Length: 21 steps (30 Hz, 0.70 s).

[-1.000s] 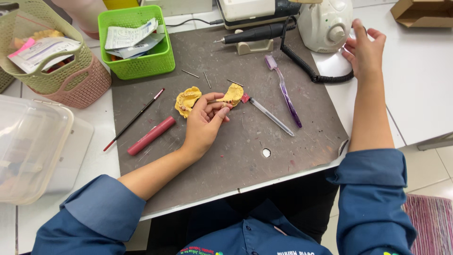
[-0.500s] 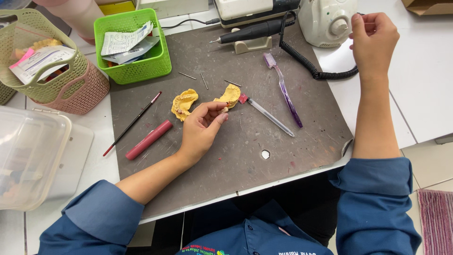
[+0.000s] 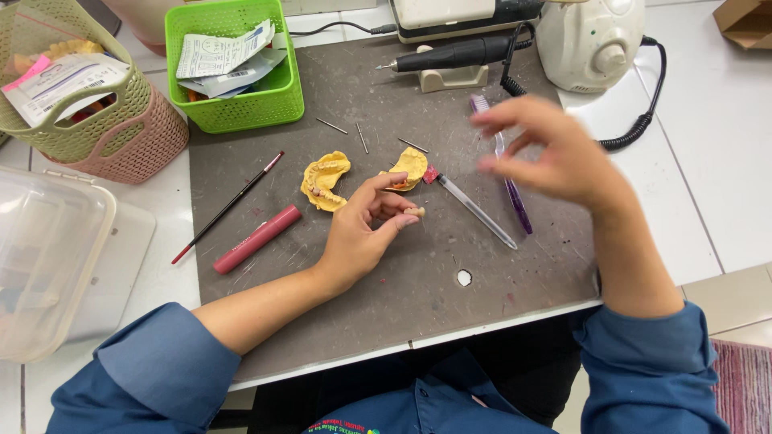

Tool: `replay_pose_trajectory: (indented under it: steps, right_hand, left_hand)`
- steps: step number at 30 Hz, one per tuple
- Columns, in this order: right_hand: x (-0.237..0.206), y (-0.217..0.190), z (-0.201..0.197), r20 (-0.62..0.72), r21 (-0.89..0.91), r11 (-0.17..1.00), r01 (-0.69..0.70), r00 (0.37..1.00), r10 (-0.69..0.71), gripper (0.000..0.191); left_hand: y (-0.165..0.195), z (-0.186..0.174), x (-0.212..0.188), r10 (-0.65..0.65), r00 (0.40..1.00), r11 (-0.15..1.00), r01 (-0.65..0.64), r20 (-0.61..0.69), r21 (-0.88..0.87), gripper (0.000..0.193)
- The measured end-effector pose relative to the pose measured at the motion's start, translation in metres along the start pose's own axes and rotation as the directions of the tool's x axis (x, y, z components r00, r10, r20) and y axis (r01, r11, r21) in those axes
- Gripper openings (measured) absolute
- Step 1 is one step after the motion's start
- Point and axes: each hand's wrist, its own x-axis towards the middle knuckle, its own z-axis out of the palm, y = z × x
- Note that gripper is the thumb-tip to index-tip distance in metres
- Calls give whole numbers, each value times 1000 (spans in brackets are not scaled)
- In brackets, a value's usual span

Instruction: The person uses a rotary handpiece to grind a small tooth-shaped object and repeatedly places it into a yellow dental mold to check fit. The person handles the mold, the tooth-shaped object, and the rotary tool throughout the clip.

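Head view, mat: grey work mat (image 3: 386,289) lies on the white tabletop (image 3: 708,161); its near edge runs along the tabletop edge in front of the person, with a small round hole (image 3: 464,277) close to that edge.
Left hand: left hand (image 3: 362,233) rests on the mat, thumb and fingers pinched shut on a small tooth piece (image 3: 414,212), its tip poking out to the right.
Right hand: right hand (image 3: 555,157) is raised above the mat, blurred, fingers spread and curled, holding nothing that shows.
Yellow casts: left dental cast (image 3: 324,180) lies just above the left hand; right dental cast (image 3: 410,166) sits beside the fingertips, whether it touches them is not clear.
Tools nearby: clear-handled tool (image 3: 474,210) lies slanted between the two hands; purple toothbrush (image 3: 508,173) is partly under the right hand; three thin pins (image 3: 362,138) are scattered above the casts.
Left side: thin brush (image 3: 229,206) and red pen (image 3: 257,239) lie slanted near the mat's left edge.
Open room: bare mat stretches from the left wrist across to the hole and on to the right corner.
Far edge: green basket (image 3: 241,100), black handpiece (image 3: 458,56) on its rest and white machine (image 3: 591,40) crowd the back.
Off the mat: woven basket (image 3: 80,128) and clear plastic box (image 3: 48,265) fill the tabletop at the left.
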Motion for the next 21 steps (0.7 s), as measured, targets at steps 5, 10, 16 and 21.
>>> replay_pose_trajectory:
  steps: [5,10,16,21]
  right_hand:
    - [8,-50,60,213,80,994,68,974,-83,32]
    - [24,-50,60,96,-37,970,238,968,-234,23]
    - [37,-41,68,40,-261,925,276,960,-276,20]
    - [36,-35,76,43,-350,902,253,966,-254,20]
  left_hand:
    - [7,-2,-1,92,996,991,-90,-17,99,48]
    - [27,-16,11,365,927,835,-367,86,411,37]
    - [49,-33,26,422,871,332,-406,251,851,44]
    - [44,-38,27,326,906,257,-359,269,897,21]
